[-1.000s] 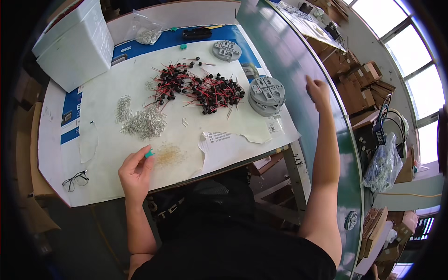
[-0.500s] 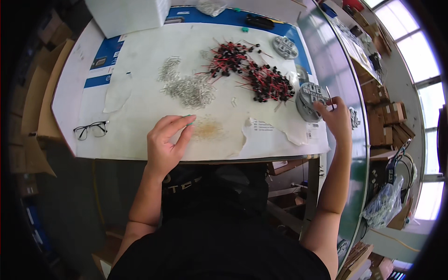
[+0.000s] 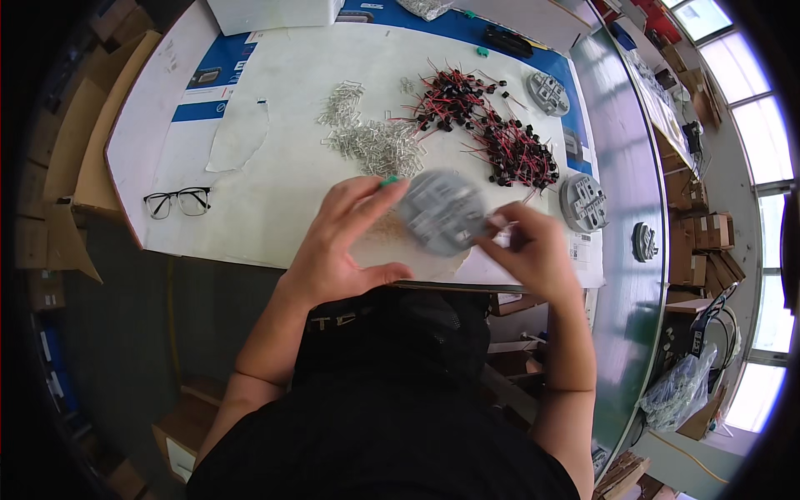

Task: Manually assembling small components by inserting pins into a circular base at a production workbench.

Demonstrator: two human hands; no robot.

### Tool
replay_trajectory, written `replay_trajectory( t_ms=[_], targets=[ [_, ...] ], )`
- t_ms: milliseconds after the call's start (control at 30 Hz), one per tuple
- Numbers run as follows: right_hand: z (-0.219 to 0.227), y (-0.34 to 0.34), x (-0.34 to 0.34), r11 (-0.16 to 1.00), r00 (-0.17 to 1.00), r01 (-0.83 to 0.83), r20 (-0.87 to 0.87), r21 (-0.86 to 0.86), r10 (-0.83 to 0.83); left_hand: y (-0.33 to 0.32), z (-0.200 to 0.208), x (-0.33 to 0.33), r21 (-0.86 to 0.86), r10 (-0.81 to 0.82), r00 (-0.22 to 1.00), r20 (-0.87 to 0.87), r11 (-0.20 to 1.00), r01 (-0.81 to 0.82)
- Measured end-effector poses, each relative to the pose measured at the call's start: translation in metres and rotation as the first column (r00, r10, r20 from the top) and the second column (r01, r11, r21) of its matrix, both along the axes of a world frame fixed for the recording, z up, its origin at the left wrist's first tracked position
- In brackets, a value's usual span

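Note:
A round grey plastic disc [image 3: 442,212] with raised blocks and slots on its face, blurred by motion, is over the front of the table. My right hand [image 3: 533,250] pinches its right edge between thumb and fingers. Just left of the disc is my left hand [image 3: 337,242], thumb and fingers spread apart with nothing between them. A small green patch shows at one of its fingertips; I cannot tell what it is. Beyond the hands lie a heap of small clear or silvery pieces [image 3: 379,146] and a pile of black parts with red wires [image 3: 521,150].
Similar grey discs [image 3: 583,202] stand at the table's right side, with another grey disc [image 3: 547,93] farther back. Black-framed glasses [image 3: 179,202] lie at the left. A white box [image 3: 271,12] stands at the back, and a glass-topped surface [image 3: 637,275] borders the right side.
My right hand has come from the grey discs at the right to the middle front, bringing a disc. My left hand's fingers have spread wider. The view has shifted slightly.

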State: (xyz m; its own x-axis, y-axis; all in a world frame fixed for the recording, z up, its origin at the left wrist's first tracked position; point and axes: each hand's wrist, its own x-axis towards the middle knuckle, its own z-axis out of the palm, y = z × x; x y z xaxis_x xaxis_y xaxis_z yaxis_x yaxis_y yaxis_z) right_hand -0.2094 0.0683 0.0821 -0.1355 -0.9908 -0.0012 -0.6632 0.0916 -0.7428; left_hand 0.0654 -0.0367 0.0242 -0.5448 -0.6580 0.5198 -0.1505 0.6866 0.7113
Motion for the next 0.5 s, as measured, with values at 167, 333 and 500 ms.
replay_trajectory(
  t_ms=[167,333,500],
  targets=[
    [-0.021,-0.042,0.006,0.972,0.974,-0.220,-0.072,-0.076,0.215,-0.002,-0.008,-0.006,-0.040,-0.081,0.974,0.213,0.995,0.091],
    [-0.021,-0.087,-0.017,0.968,0.913,-0.249,-0.341,-0.032,0.224,0.004,0.001,-0.009,-0.065,-0.067,0.952,0.298,0.994,0.090],
    [-0.023,-0.101,-0.017,0.959,0.837,-0.213,-0.472,0.185,0.277,0.002,-0.001,-0.006,-0.073,-0.071,0.960,0.270,0.993,0.094]
  ],
)
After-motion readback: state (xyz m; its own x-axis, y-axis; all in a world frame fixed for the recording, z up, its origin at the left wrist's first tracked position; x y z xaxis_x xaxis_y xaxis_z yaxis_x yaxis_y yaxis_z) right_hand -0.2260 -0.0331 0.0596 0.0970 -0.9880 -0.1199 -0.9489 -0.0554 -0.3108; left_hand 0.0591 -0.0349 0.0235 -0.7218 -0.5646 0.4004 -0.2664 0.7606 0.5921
